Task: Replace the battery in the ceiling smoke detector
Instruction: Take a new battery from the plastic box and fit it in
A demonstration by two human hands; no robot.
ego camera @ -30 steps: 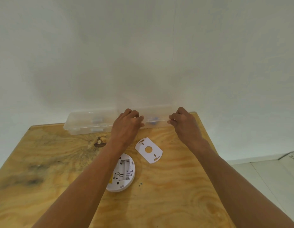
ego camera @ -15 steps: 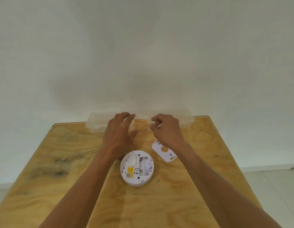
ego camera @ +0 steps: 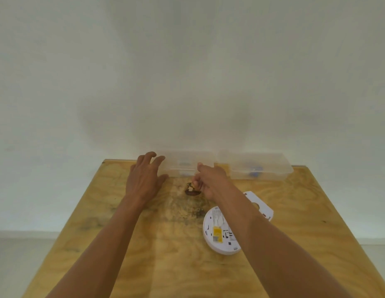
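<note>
With both hands at the clear box [ego camera: 188,163], left hand [ego camera: 142,179] fingers spread open; right hand [ego camera: 210,181] fingers curled, contents unclear. Smoke detector [ego camera: 219,233] lies open on bench [ego camera: 144,254], under right forearm.

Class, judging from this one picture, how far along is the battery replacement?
Done: the smoke detector lies back-up on the table, its mounting plate off beside it. In hand: both hands, left hand and right hand, reach the clear box. Left: fitting batteries, closing up, remounting.

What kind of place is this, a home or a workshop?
Probably a plain indoor work corner: a bare plywood table against a blank white wall, clear plastic boxes, and an opened smoke detector.
</note>
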